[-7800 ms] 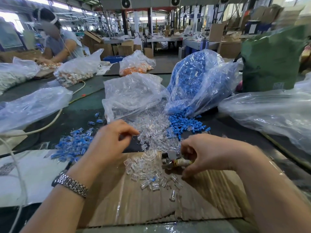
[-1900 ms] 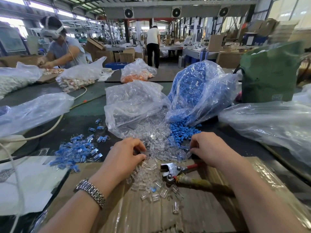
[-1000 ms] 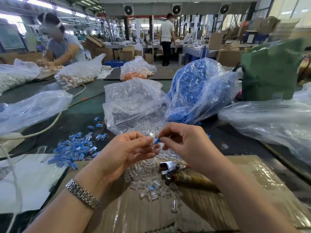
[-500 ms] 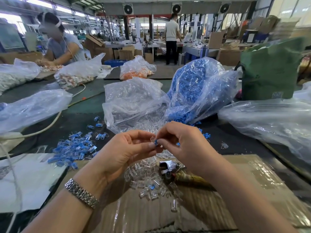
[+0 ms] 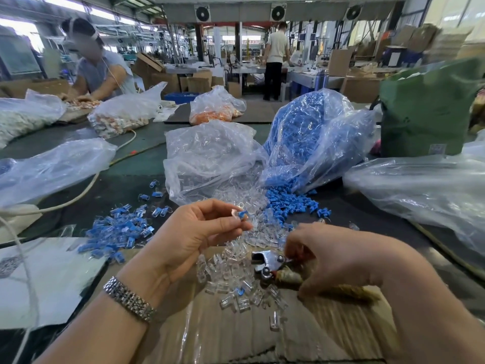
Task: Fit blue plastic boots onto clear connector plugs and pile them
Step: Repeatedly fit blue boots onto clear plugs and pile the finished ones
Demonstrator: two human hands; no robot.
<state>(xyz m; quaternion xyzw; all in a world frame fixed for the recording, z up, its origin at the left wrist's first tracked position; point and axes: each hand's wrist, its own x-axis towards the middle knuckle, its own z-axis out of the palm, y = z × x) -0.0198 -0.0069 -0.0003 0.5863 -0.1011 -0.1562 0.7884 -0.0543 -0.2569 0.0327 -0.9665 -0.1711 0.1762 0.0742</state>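
Observation:
My left hand (image 5: 194, 232) is raised over the bench and pinches a clear plug with a blue boot (image 5: 240, 215) between thumb and fingertips. My right hand (image 5: 338, 256) is lower, curled over the handles of the pliers (image 5: 270, 264) that lie on the cardboard (image 5: 328, 332). Loose clear plugs (image 5: 236, 279) spread under both hands. Loose blue boots (image 5: 286, 203) spill from the blue bag (image 5: 309, 137). A pile of fitted blue-and-clear pieces (image 5: 118, 229) lies to the left.
A clear bag of plugs (image 5: 210, 156) stands behind the hands. Other plastic bags (image 5: 420, 187) flank the bench, a green bag (image 5: 427, 111) at far right. A white cable (image 5: 78, 193) runs on the left. A person works at far left, another stands behind.
My hands have come apart. The left keeps the plug with the blue boot, and the right has dropped down onto the pliers on the cardboard.

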